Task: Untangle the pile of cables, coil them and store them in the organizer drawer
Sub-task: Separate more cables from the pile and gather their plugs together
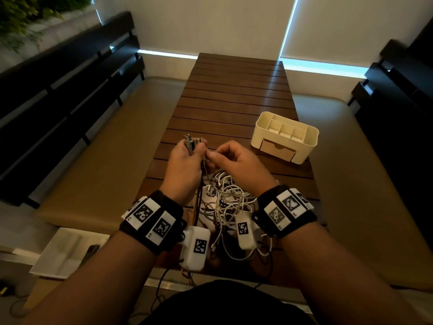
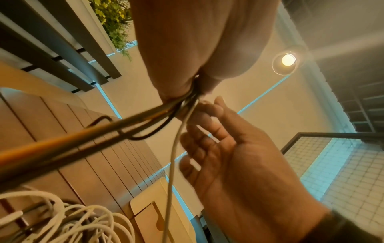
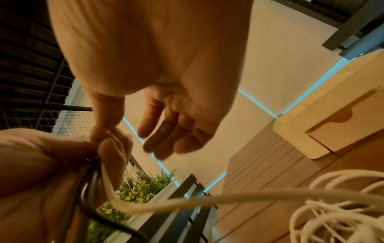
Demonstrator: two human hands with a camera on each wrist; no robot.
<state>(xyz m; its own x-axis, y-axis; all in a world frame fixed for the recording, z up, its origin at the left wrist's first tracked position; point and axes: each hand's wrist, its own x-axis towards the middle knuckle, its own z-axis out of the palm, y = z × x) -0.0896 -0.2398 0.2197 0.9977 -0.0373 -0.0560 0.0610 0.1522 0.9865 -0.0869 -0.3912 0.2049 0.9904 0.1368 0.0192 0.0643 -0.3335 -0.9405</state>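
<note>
The left hand (image 1: 185, 165) was closed around a bundle of cable ends (image 1: 193, 143), whose plugs stood up above its fingers, and several dark and orange cables (image 2: 83, 136) hung down from its grip toward the table. The right hand (image 1: 236, 163) was just beside it; its thumb and index finger pinched one white cable (image 3: 158, 203) at the place where it left the left hand, while the other fingers (image 3: 164, 129) were loosely stretched. The tangled pile of cables (image 1: 229, 200) lay on the wooden table (image 1: 234, 97), between the two wrists. The cream organizer (image 1: 284, 137) stood on the table to the right, well apart from the pile, and its drawer (image 1: 277, 150) was closed.
</note>
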